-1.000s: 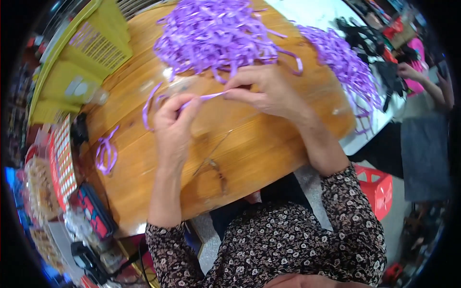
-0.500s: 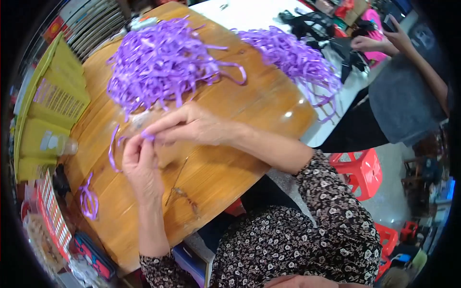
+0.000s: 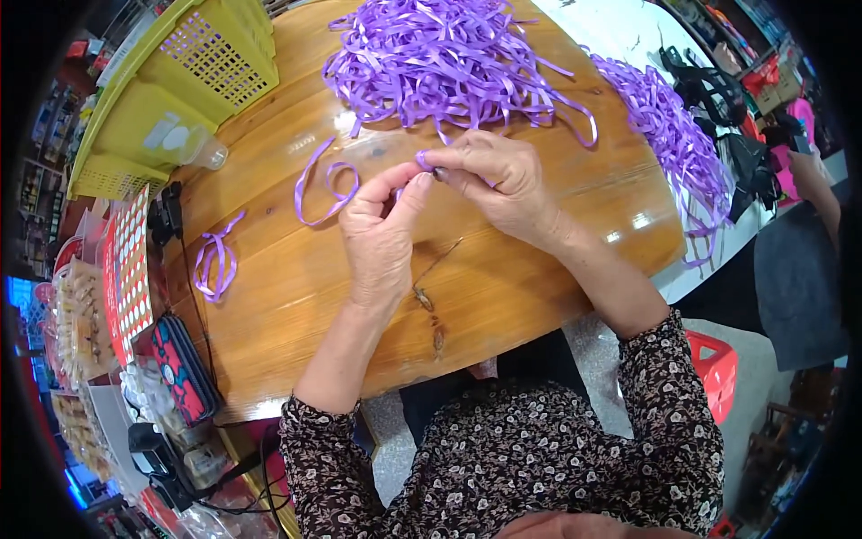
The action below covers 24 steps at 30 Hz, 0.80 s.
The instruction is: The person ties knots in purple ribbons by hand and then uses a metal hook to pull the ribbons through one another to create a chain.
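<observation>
My left hand (image 3: 379,235) and my right hand (image 3: 505,187) meet over the wooden table, both with fingers pinched. Between the fingertips is a small folded bit of purple ribbon (image 3: 422,160); a small dark spot shows by the right fingertips, too small to make out. Left of my left hand, a loose curling length of purple ribbon (image 3: 302,196) lies on the table; whether it joins the held piece is hidden. Farther left lies a separate looped purple ribbon (image 3: 199,269). Beyond my hands is a big heap of purple ribbons (image 3: 440,67).
A yellow plastic basket (image 3: 148,99) and a clear cup (image 3: 208,151) stand at the left. Nearer are a patterned wallet (image 3: 184,368) and a black device with cables (image 3: 157,458). More ribbon (image 3: 678,144) covers a white table beside a co-worker's arm (image 3: 815,187). A red stool (image 3: 712,373) stands right.
The view has swung left, so the table and heap appear farther right. My hands still pinch the ribbon together; my right fingers are now more bent around it.
</observation>
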Available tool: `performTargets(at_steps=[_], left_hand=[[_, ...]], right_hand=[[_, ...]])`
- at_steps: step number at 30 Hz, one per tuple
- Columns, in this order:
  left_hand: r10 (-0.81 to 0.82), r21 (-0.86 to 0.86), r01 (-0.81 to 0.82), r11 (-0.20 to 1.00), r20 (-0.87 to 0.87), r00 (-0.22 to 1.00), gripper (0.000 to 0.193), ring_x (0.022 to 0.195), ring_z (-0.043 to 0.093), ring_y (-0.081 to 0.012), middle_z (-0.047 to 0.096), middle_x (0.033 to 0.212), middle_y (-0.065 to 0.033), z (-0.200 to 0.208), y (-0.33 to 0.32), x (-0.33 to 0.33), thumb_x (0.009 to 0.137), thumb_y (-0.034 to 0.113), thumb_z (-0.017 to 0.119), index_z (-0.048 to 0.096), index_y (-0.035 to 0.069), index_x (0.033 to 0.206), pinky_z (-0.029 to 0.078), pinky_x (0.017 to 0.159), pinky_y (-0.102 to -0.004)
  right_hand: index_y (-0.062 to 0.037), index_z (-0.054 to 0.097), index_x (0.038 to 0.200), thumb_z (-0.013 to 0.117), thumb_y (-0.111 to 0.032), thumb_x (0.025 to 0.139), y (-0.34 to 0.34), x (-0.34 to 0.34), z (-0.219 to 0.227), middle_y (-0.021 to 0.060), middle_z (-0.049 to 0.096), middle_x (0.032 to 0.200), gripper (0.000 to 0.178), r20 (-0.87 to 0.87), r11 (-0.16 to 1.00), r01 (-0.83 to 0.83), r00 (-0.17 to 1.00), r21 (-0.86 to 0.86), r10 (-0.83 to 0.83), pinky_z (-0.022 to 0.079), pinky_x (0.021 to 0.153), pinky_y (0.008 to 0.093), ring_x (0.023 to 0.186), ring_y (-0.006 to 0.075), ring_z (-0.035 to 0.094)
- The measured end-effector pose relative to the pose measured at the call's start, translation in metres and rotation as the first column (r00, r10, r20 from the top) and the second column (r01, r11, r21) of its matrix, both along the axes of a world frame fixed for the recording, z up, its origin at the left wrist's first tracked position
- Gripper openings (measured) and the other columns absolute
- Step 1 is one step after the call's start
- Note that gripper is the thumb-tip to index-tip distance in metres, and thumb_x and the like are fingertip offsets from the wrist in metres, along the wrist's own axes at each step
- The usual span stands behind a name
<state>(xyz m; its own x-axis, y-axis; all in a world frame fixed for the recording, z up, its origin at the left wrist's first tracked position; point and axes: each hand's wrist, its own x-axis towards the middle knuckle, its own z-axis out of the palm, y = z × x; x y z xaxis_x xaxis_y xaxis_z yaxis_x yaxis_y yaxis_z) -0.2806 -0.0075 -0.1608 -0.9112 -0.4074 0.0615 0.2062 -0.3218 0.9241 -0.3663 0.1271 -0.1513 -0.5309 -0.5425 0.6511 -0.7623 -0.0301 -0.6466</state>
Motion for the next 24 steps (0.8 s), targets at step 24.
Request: performTargets(at_steps=[24], left_hand=[[0.018,-0.173,-0.004,0.985,0.076,0.997,0.013,0.065,0.045,0.0002,0.058,0.076,0.0066,0.0067,0.0027,0.0001,0.082,0.009,0.068,0.066,0.001,0.093,0.036,0.057,-0.0155]], right_hand=[[-0.0032,0.060,0.097,0.067,0.001,0.075,-0.0006,0.0110,0.0038,0.0064,0.064,0.084,0.023,-0.141,0.988,0.122,0.984,0.093,-0.109,0.050,0.064,0.0258,0.074,0.0144,0.062]])
